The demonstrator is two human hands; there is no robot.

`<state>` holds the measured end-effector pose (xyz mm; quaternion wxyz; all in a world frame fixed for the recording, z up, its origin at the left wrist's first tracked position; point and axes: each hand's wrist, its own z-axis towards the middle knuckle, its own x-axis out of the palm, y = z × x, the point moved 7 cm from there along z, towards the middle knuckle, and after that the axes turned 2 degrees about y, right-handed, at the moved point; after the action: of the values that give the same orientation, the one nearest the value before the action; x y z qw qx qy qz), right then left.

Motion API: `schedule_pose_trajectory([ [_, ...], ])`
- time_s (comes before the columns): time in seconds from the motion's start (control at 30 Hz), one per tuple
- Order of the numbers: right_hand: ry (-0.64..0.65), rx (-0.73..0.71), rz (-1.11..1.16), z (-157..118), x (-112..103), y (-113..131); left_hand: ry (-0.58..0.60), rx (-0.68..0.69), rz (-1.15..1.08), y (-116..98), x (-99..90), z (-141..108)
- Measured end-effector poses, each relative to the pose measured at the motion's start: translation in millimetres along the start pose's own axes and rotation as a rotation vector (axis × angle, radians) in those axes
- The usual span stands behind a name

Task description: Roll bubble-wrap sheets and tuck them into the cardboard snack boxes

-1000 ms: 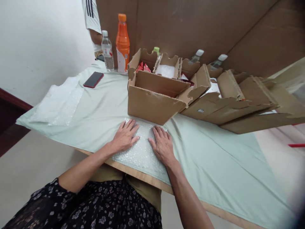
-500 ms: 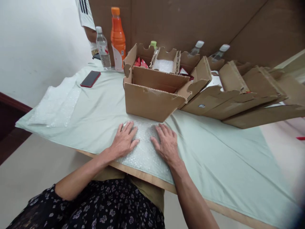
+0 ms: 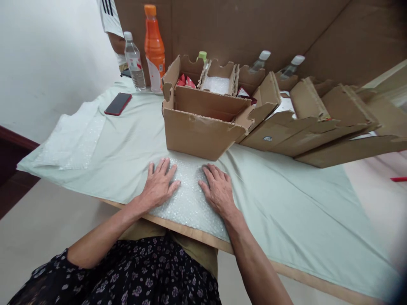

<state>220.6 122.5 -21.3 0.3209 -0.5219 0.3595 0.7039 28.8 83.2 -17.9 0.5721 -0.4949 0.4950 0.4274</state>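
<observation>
A sheet of bubble wrap lies flat on the green cloth at the table's near edge. My left hand rests palm down on its left side, fingers spread. On its right side lies my right hand, also palm down with the fingers apart. Neither hand holds anything. Just beyond the fingertips stands an open cardboard box, and the part of its inside that shows has nothing visible in it.
More bubble wrap lies at the left, near a phone. Behind stand a water bottle and an orange bottle. Several cardboard boxes line the back right. A person's sleeve shows at the upper left.
My left hand has slid slightly left on the bubble wrap, away from my right hand. The whole view has shifted a little.
</observation>
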Motion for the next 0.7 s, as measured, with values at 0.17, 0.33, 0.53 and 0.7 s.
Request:
schedule_pose_trajectory([
  [0.17, -0.005, -0.076, 0.017, 0.4, 0.8, 11.3, 0.043, 0.297, -0.042, -45.6, 5.1, -15.0],
  [0.33, 0.052, -0.092, 0.023, 2.1, 5.3, 14.9, 0.067, 0.336, -0.026, -35.0, 18.8, -27.3],
  [0.53, 0.016, -0.01, 0.047, 0.7, -0.1, -0.3, 0.01, 0.191, -0.02, 6.2, 12.0, -25.0],
  [0.7, -0.109, 0.227, 0.039, -4.3, -9.1, -35.3, -0.097, -0.054, -0.046, 30.1, -7.5, -4.8],
])
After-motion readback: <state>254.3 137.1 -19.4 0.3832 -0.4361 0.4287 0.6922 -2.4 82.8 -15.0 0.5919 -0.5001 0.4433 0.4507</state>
